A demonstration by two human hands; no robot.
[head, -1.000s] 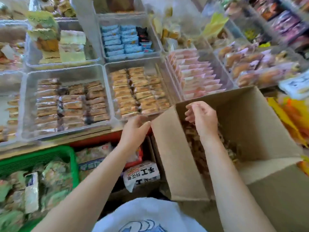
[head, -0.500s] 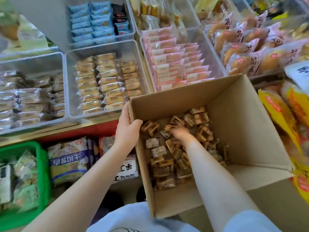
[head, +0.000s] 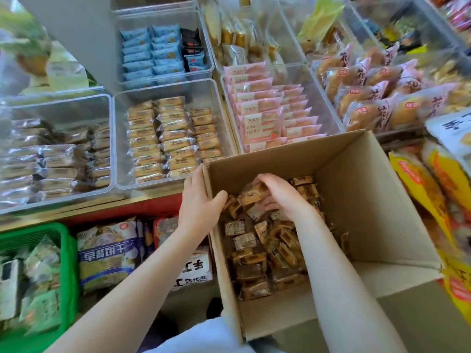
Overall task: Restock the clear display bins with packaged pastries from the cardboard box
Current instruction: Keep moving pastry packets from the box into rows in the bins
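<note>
An open cardboard box (head: 369,200) stands in front of me, its bottom covered with several small brown packaged pastries (head: 257,248). My left hand (head: 198,202) grips the box's left wall, thumb inside and fingers outside. My right hand (head: 280,194) is down inside the box, fingers curled round a bunch of pastries at the far end of the pile. Just beyond the box sit clear display bins: one (head: 119,138) with tan wrapped pastries in rows, one (head: 108,128) to its left with silver-brown packs.
A bin of pink packs (head: 270,115) and a bin of bread rolls (head: 364,98) lie behind the box. Blue packs (head: 153,54) fill a farther bin. A green basket (head: 66,263) and bagged goods (head: 107,253) sit low at left; yellow bags (head: 433,194) crowd the right.
My right hand went from above the box rim down into the pastry pile and has closed on some. My left hand took hold of the box's left wall. The view shifted toward the box.
</note>
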